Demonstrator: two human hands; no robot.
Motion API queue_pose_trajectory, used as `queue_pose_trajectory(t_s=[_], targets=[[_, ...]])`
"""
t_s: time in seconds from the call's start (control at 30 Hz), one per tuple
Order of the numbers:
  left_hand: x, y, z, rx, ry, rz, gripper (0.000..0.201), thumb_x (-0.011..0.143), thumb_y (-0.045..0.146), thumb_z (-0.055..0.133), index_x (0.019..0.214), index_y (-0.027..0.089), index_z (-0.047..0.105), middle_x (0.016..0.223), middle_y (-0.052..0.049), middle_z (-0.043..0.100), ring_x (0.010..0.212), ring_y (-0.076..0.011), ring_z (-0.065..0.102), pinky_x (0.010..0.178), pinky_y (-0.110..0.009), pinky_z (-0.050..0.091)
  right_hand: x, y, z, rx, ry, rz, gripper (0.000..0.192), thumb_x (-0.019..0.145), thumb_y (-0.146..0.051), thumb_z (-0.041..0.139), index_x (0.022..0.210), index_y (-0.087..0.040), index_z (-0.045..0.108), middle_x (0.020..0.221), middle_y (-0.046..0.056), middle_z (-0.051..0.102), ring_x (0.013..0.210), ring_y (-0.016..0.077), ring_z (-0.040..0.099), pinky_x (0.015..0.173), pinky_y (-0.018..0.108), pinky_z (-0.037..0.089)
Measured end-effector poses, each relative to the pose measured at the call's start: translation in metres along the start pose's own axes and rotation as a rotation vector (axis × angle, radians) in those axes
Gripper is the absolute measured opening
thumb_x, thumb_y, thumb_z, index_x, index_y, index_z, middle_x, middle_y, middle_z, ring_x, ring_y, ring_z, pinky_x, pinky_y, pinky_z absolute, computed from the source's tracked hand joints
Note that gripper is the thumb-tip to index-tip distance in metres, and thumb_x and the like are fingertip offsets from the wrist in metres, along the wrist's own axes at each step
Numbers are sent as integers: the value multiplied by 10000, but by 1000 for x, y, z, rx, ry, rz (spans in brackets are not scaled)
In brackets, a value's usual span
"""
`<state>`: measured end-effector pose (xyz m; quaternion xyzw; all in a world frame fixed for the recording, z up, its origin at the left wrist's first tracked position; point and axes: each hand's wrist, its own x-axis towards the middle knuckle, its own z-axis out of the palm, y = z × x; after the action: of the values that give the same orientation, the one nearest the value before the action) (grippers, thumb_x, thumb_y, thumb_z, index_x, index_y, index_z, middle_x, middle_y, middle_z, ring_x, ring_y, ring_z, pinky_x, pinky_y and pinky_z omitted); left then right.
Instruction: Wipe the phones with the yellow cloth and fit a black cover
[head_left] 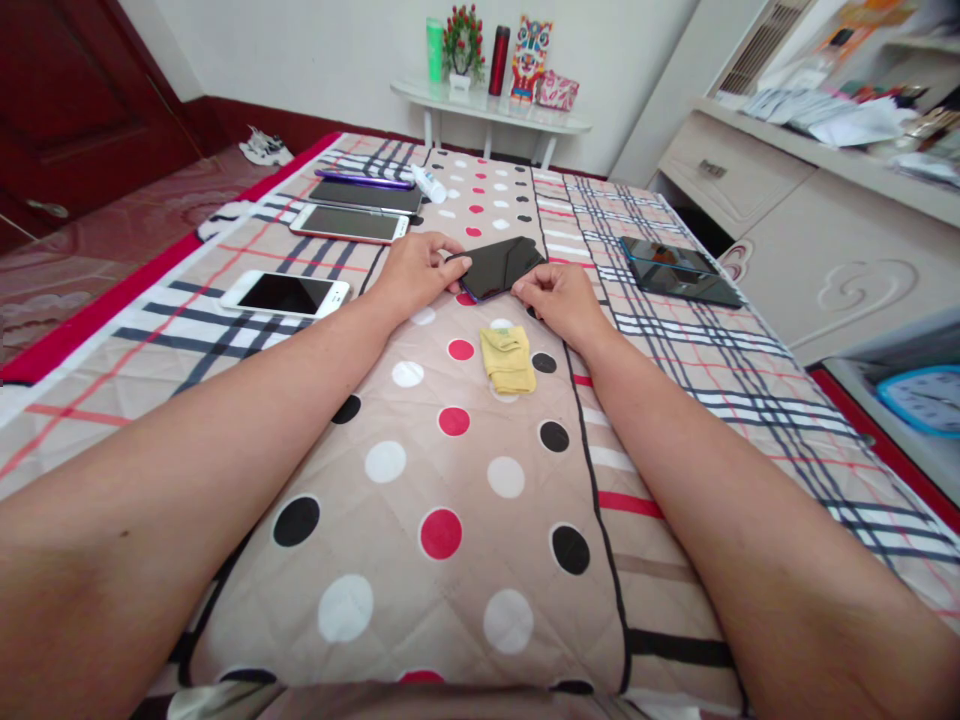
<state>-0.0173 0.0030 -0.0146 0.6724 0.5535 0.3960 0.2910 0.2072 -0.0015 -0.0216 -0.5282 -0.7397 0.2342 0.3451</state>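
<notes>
Closest to me is the bed, with its spotty cover. A bit further up I see a yellow cloth, folded small, lying just on the near side of the hands. Then comes the dark phone, over the middle of the bed, shiny side up. The left hand grips its left end, thumb on top. The right hand is curled, and seems to pinch the near right corner. I cannot tell if the phone lies flat or is lifted a little. I think it is light and stiff, with slippery glass that could crack, so I would hold it by its thin edges and not squeeze the screen. Off to the left lies a white phone. To the right are two dark gadgets, close together. Further up on the left, three more phones lie in a row, with a little bottle beside them. Farthest off stands a small table.
</notes>
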Motion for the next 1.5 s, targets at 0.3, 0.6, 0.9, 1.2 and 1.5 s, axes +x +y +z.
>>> queue_pose_trajectory(t_s=[0.3,0.6,0.9,1.2,1.5], targets=[[-1,1,-1,-4,4,15,213,874,257,667,1061,167,715,665,-13,681,684,-167,621,777,-309,491,0,-1,1,24,2,20,213,818,-287,620,765,-93,690,665,48,596,636,109,500,601,223,338],[-1,0,-1,-2,7,11,214,866,278,669,1051,183,719,659,-7,678,672,-164,615,801,-317,501,-1,2,1,49,6,9,222,811,-306,618,769,-100,688,708,56,623,646,111,510,592,220,340],[-1,1,-1,10,10,4,206,858,279,671,1035,185,719,649,-2,679,666,-159,613,815,-315,509,-1,2,1,52,9,-7,213,814,-297,623,760,-101,685,714,53,628,662,112,516,605,224,342],[1,-2,-1,1,-11,11,195,879,273,663,1045,186,715,677,-16,685,692,-170,625,778,-310,495,1,3,2,40,9,-1,223,808,-298,619,796,-97,714,731,60,636,671,115,517,600,221,341],[1,-4,0,-13,4,34,193,866,276,670,1026,184,724,656,-9,685,682,-173,632,786,-311,500,0,0,1,24,13,10,199,819,-276,628,764,-97,696,704,51,618,662,111,514,610,222,339]])
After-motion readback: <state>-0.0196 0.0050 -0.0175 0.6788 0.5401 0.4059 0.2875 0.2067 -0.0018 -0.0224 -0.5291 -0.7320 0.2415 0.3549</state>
